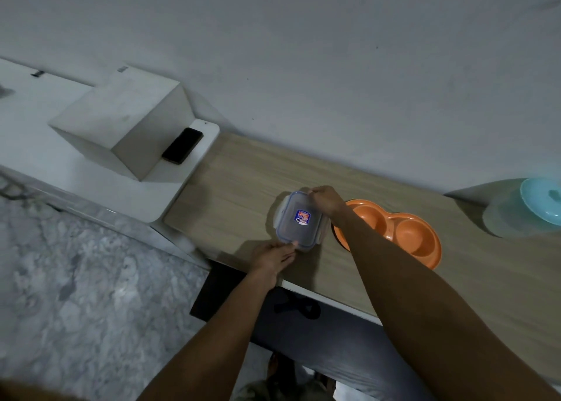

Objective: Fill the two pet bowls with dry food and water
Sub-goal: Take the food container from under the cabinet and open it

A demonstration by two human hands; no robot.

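Observation:
A clear plastic food container with a blue-rimmed clip lid and a blue label sits on the wooden counter. My left hand grips its near corner, thumb on the lid's edge. My right hand pinches the far corner of the lid. Just right of the container lies an orange double pet bowl; both of its wells look empty, and my right forearm crosses its left end. The container's contents are not visible through the lid.
A translucent jug with a teal lid stands at the counter's far right against the wall. To the left, a white box and a black phone rest on a white shelf. Marble floor lies lower left.

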